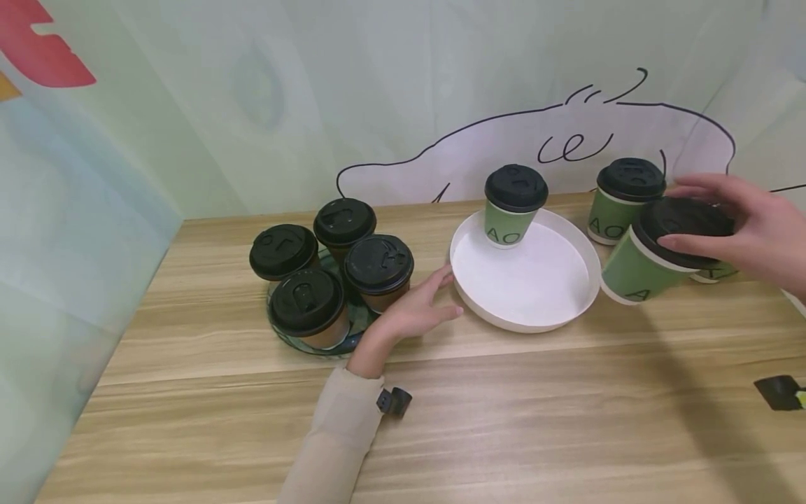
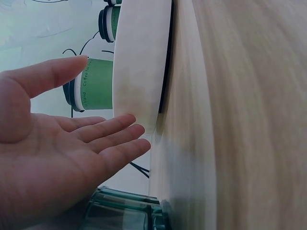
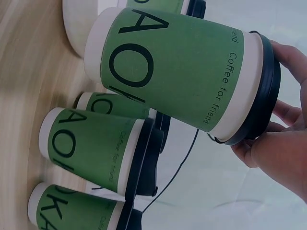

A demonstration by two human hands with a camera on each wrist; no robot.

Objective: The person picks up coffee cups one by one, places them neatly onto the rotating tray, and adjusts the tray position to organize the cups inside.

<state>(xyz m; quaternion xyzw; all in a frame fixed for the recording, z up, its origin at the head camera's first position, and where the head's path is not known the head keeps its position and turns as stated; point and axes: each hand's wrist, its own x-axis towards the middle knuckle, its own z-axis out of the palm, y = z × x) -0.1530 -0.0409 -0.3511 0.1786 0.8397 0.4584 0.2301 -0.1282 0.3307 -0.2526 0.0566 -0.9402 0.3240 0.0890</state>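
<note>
My right hand grips a green paper coffee cup by its black lid, fingers and thumb around the lid's edge. In the right wrist view this cup is tilted and raised off the table, beside the white round tray. One green cup stands upright in the tray, toward its back. At the tray's left side, my left hand has its fingers extended, fingertips right at the tray's wall. The left wrist view shows the left palm holding nothing.
Left of the tray, several brown cups with black lids stand on a dark green glass tray. Other green cups stand at the back right, one partly hidden behind the held cup. A printed wall panel borders the wooden table.
</note>
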